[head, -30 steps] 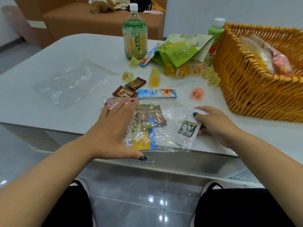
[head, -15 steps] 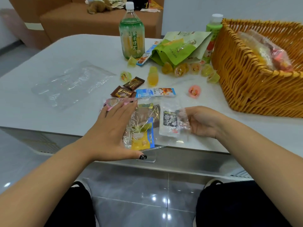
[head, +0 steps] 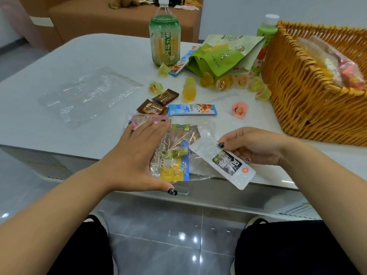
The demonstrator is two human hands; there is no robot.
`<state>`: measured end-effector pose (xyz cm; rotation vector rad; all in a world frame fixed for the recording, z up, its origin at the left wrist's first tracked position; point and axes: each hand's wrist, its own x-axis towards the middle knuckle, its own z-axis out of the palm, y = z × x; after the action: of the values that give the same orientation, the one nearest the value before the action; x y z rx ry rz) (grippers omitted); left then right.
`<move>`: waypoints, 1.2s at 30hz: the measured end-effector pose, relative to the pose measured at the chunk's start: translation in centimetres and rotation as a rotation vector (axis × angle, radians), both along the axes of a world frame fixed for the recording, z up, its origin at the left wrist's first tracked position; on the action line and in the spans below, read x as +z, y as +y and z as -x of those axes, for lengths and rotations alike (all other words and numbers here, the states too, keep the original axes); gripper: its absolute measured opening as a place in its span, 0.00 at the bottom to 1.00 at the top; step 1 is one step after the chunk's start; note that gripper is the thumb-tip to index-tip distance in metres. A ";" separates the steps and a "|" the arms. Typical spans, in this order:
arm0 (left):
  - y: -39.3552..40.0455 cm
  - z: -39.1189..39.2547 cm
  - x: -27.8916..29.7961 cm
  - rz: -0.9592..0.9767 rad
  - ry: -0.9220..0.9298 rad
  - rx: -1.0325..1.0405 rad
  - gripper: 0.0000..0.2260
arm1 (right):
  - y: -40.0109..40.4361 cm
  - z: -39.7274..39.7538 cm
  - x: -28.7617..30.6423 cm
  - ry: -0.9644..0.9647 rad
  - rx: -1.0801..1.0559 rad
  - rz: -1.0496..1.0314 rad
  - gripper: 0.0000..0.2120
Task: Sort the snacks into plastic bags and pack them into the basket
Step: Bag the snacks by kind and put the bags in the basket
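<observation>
The left hand (head: 137, 155) lay flat, fingers straight, on the half-filled plastic bag (head: 174, 155) to steady it at the table's near edge. The right hand (head: 252, 145) pinched a white sachet (head: 224, 161) just beside its mouth, probably to insert it.

The blue sachet (head: 192, 109) reads "NESCAFE"; the brown wrapper (head: 152, 109) reads "Centered".

Item count on the white counter (head: 49, 90):

- Bottles: two, one large green tea bottle (head: 164, 40) at 12 o'clock and one small green bottle with white cap (head: 265, 36) at 1 o'clock.
- Woven wicker basket (head: 309, 108): one, at 2 o'clock.
- Clear flat plastic bags: two, one empty (head: 89, 96) at 10 o'clock and one filled (head: 178, 155) at centre.
- Brown chocolate wrappers (head: 153, 108): two.
- Blue sachets: two loose, (head: 191, 109) and (head: 179, 65).
- Green paper pouch (head: 222, 54): one.
- White sachet with black label (head: 224, 163): one.
- Pink jelly cup (head: 239, 110): one.
</observation>
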<state>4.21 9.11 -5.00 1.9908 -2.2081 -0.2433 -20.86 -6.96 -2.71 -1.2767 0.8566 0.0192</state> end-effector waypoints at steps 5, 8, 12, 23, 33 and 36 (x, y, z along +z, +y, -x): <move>0.0 0.1 0.0 -0.009 0.007 0.009 0.60 | 0.8 -1.7 -0.7 -0.004 -0.158 0.147 0.08; 0.1 0.1 -0.1 0.003 0.008 0.001 0.59 | 0.6 -2.1 -0.7 -0.066 -0.359 0.178 0.08; 0.3 0.0 0.0 0.015 -0.002 -0.013 0.58 | 0.7 -2.1 -1.2 -0.175 -0.537 0.137 0.10; 0.4 0.0 -0.3 0.032 -0.028 -0.045 0.56 | 2.8 -0.9 -1.5 -0.429 -0.227 -0.408 0.22; 0.3 0.0 -0.5 0.038 -0.045 -0.043 0.56 | 3.6 -2.7 -1.4 -0.293 -0.101 -0.288 0.20; 0.2 0.0 -0.6 0.047 -0.059 -0.046 0.56 | 4.1 -3.4 -1.1 -0.139 -0.036 -0.016 0.10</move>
<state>4.23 9.35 -5.65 1.9486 -2.2758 -0.1377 -17.51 -2.82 -3.84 -1.2326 0.7586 -0.0901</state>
